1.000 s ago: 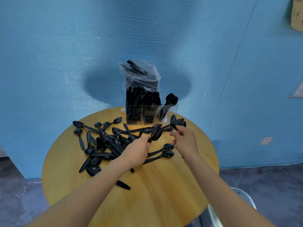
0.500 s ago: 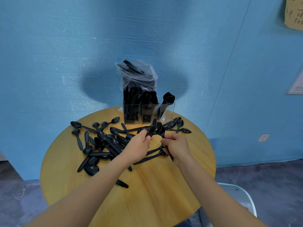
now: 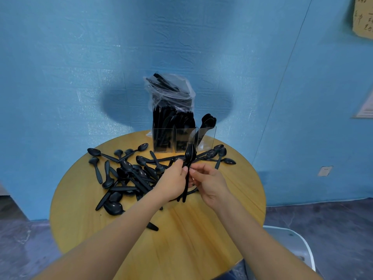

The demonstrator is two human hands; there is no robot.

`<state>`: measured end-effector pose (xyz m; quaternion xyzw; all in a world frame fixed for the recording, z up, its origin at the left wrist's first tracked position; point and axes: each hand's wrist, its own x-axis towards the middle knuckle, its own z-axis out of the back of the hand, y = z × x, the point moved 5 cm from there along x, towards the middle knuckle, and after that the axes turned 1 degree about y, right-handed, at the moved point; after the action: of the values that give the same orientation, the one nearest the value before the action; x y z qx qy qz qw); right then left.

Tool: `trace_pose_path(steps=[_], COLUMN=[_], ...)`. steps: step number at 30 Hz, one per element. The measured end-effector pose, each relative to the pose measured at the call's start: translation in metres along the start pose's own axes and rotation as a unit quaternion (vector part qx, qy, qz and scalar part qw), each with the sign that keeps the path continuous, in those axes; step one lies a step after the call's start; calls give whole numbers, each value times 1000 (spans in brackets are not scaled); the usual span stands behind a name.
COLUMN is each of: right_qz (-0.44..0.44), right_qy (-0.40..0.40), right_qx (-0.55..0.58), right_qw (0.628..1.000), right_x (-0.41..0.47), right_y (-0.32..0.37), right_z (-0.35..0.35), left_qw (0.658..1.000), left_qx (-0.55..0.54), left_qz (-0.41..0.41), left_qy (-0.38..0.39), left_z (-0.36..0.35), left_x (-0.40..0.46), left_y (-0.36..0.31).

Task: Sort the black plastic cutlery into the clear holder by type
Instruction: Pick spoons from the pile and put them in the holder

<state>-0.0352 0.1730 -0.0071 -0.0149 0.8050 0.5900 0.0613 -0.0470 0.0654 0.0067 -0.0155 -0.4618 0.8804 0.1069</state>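
Head view: both hands have come together above the surface (image 3: 181, 249), left hand (image 3: 173, 182) now gripping forks (image 3: 188, 158) upright, right hand (image 3: 210, 181) pinching their handles. Gathered by type, they likely go into the holder (image 3: 182, 139) just behind.

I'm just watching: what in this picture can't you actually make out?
- Head view: how many pieces the hands hold. A fork shows on top; the left hand covers the other handles.
- What fills the clear holder: its left and middle compartments are one dark mass, with a plastic bag draped above.
- The paper note on the wall: cut by the edge, writing too small.
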Motion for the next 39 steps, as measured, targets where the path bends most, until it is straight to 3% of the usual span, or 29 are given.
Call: trace_pose_path(steps=[5,11,13,16,19,23,28,39], right_qz=[15,70,84,104,130,177,228,281], right_qy=[16,47,55,51,-22,-103,-164,-255], right_qx=[-81,-84,-106,-188,-323,-365,-311,-240], right_qw=[996,993,989,975,937,908,908,894], right_x=[5,17,18,26,46,77,126,201], right_y=[11,30,32,39,50,76,108,138], right_z=[5,5,4,5,15,32,53,78], left_qw=[998,995,997,995,980,969,957,868], left_qx=[-54,-84,-53,78,174,211,241,421], left_qz=[14,-5,-17,-60,-96,-132,-157,-250], left_qy=[15,53,47,28,12,3,-25,-87], left_z=[-3,-9,-9,-10,-13,-16,-11,-15], left_x=[0,1,6,13,26,61,112,151], left_y=[1,-7,-8,-12,-19,-38,-45,-27])
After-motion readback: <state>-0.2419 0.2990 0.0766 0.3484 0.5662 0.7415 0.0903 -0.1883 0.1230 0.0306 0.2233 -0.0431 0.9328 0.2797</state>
